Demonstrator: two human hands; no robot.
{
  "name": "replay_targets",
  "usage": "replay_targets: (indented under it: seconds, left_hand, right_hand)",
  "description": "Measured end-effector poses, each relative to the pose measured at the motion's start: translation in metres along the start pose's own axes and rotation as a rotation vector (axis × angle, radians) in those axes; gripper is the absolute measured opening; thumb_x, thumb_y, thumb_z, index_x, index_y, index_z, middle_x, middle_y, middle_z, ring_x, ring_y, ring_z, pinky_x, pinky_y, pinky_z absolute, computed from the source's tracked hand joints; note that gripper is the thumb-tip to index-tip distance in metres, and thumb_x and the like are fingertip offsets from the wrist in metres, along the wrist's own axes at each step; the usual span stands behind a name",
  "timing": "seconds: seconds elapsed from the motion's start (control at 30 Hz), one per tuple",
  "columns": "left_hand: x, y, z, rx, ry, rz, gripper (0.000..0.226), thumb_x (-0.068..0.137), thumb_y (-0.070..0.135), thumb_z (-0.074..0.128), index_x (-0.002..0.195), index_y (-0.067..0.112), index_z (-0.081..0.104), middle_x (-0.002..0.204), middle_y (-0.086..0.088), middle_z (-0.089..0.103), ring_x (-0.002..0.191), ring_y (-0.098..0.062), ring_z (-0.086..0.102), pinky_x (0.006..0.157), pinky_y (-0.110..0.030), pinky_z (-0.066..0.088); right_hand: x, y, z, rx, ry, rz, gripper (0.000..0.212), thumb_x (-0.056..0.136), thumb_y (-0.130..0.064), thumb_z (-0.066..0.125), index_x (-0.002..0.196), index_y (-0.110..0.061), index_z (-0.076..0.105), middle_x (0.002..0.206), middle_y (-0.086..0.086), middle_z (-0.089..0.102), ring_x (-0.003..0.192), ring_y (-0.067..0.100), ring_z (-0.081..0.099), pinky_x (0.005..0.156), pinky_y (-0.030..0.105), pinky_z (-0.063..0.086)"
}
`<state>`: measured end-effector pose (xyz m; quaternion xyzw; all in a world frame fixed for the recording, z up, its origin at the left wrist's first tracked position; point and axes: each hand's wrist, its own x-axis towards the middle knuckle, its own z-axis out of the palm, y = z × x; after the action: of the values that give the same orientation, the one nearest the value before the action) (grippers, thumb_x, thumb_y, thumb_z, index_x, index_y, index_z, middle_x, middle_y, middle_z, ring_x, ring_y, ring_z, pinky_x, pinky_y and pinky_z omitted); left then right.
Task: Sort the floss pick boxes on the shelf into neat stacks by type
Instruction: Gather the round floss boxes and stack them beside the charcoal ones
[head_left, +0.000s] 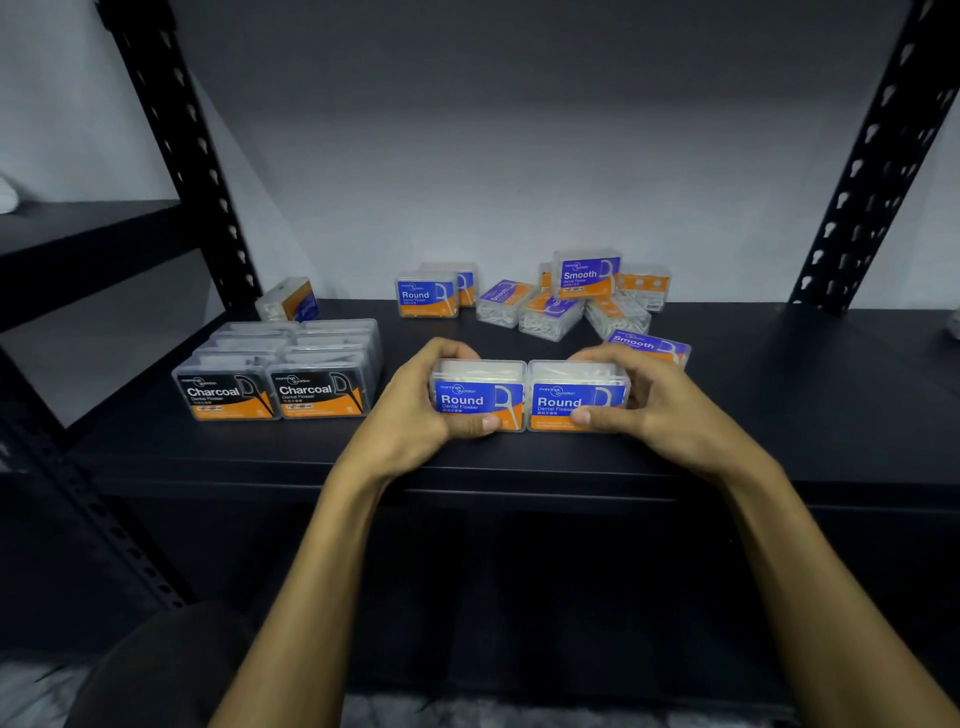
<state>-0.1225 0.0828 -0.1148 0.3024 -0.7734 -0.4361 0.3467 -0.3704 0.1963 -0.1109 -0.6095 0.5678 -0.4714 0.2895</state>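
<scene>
Behind the right hand (654, 402), a purple "Smooth" box (655, 347) lies partly hidden, only its label's upper edge showing. At the back of the black shelf (779, 395), a loose heap of Smooth boxes (571, 301) leans at mixed angles; several labels there are too tilted or dim to read. One box (288, 301) near the left upright (171, 130) lies on its side, its print illegible. How many rows sit behind the two front Charcoal boxes (272, 397) cannot be counted surely, since only clear lids show.

Near the shelf's front edge, two clear plastic boxes stand upright side by side, touching, both with blue-and-orange labels reading "Round Dental Flosser" and white picks visible through the top. The left Round box (478, 397) is gripped by the left hand (415, 410), thumb on its lower front and fingers curled over the back. The right hand clasps the right Round box (576, 397) the same way. Another Round pair (436, 293) stands farther back, well apart from the held ones.
</scene>
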Motion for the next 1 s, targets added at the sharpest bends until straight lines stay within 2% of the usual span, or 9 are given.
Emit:
replay_targets:
  seconds: [0.1, 0.17, 0.3, 0.4, 0.5, 0.67, 0.8, 0.87, 1.0]
  left_hand:
    - [-0.002, -0.001, 0.0, -0.024, 0.027, 0.011, 0.067, 0.064, 0.019, 0.094, 0.12, 0.022, 0.055, 0.11, 0.0, 0.069, 0.094, -0.012, 0.072, 0.081, -0.027, 0.059]
    - [-0.004, -0.001, -0.001, -0.061, 0.052, 0.019, 0.069, 0.065, 0.032, 0.093, 0.123, 0.026, 0.055, 0.119, 0.003, 0.067, 0.103, -0.013, 0.071, 0.089, -0.032, 0.059]
    - [-0.008, 0.002, 0.0, -0.112, 0.129, 0.061, 0.068, 0.068, 0.051, 0.085, 0.124, 0.026, 0.057, 0.125, 0.003, 0.066, 0.121, -0.007, 0.062, 0.107, -0.039, 0.049]
    - [-0.016, 0.008, -0.003, -0.06, 0.149, 0.094, 0.061, 0.076, 0.051, 0.08, 0.128, 0.028, 0.057, 0.127, 0.007, 0.066, 0.125, -0.004, 0.059, 0.111, -0.039, 0.045]
    - [-0.026, 0.021, -0.01, 0.106, 0.147, 0.18, 0.06, 0.08, 0.051, 0.078, 0.133, 0.033, 0.055, 0.132, 0.015, 0.063, 0.129, -0.002, 0.054, 0.112, -0.034, 0.042]
    - [-0.018, 0.037, -0.047, 0.319, 0.131, 0.221, 0.055, 0.081, 0.06, 0.071, 0.129, 0.033, 0.059, 0.13, 0.022, 0.062, 0.126, 0.007, 0.052, 0.109, -0.026, 0.041]
    - [0.009, 0.038, -0.095, 0.421, 0.153, 0.2, 0.045, 0.085, 0.05, 0.071, 0.124, 0.028, 0.063, 0.123, 0.019, 0.066, 0.118, 0.008, 0.057, 0.106, -0.023, 0.044]
    - [0.024, 0.036, -0.118, 0.473, 0.151, 0.166, 0.045, 0.086, 0.049, 0.071, 0.124, 0.027, 0.063, 0.123, 0.016, 0.066, 0.118, 0.005, 0.058, 0.104, -0.021, 0.045]
    - [0.058, 0.025, -0.164, 0.535, 0.166, 0.078, 0.039, 0.088, 0.047, 0.07, 0.12, 0.026, 0.065, 0.119, 0.011, 0.068, 0.115, -0.003, 0.061, 0.104, -0.029, 0.047]
  right_hand:
    - [-0.002, -0.002, 0.001, 0.068, 0.03, 0.002, 0.064, 0.072, -0.018, 0.082, 0.132, -0.021, 0.057, 0.121, -0.003, 0.066, 0.11, 0.01, 0.068, 0.086, 0.026, 0.058]
    - [-0.003, -0.001, 0.001, 0.134, 0.077, -0.009, 0.064, 0.072, -0.023, 0.081, 0.132, -0.02, 0.057, 0.121, 0.001, 0.067, 0.113, 0.013, 0.067, 0.09, 0.029, 0.057]
    - [-0.004, -0.005, 0.0, 0.101, 0.177, -0.063, 0.053, 0.077, -0.034, 0.075, 0.127, -0.02, 0.061, 0.119, 0.002, 0.07, 0.116, 0.013, 0.065, 0.094, 0.029, 0.054]
    - [0.0, -0.018, 0.001, 0.047, 0.256, -0.117, 0.046, 0.079, -0.033, 0.073, 0.123, -0.019, 0.065, 0.115, 0.0, 0.071, 0.108, 0.009, 0.067, 0.091, 0.022, 0.053]
    - [0.009, -0.033, -0.004, -0.007, 0.28, -0.167, 0.034, 0.084, -0.026, 0.071, 0.118, -0.022, 0.066, 0.111, -0.003, 0.071, 0.104, 0.007, 0.067, 0.089, 0.019, 0.053]
    - [0.044, -0.053, 0.001, -0.189, 0.183, -0.15, 0.028, 0.088, -0.02, 0.071, 0.116, -0.019, 0.066, 0.107, -0.001, 0.07, 0.1, 0.007, 0.067, 0.092, 0.028, 0.055]
    - [0.086, -0.071, 0.01, -0.406, 0.044, -0.101, 0.032, 0.088, -0.028, 0.072, 0.118, -0.024, 0.063, 0.104, -0.006, 0.069, 0.098, 0.007, 0.065, 0.092, 0.031, 0.055]
    - [0.108, -0.08, 0.018, -0.484, -0.036, -0.038, 0.034, 0.089, -0.033, 0.071, 0.121, -0.025, 0.061, 0.106, -0.007, 0.066, 0.099, 0.008, 0.064, 0.089, 0.03, 0.055]
    - [0.156, -0.083, 0.04, -0.633, -0.16, 0.005, 0.041, 0.089, -0.035, 0.071, 0.125, -0.023, 0.056, 0.116, -0.003, 0.062, 0.105, 0.016, 0.062, 0.088, 0.031, 0.052]
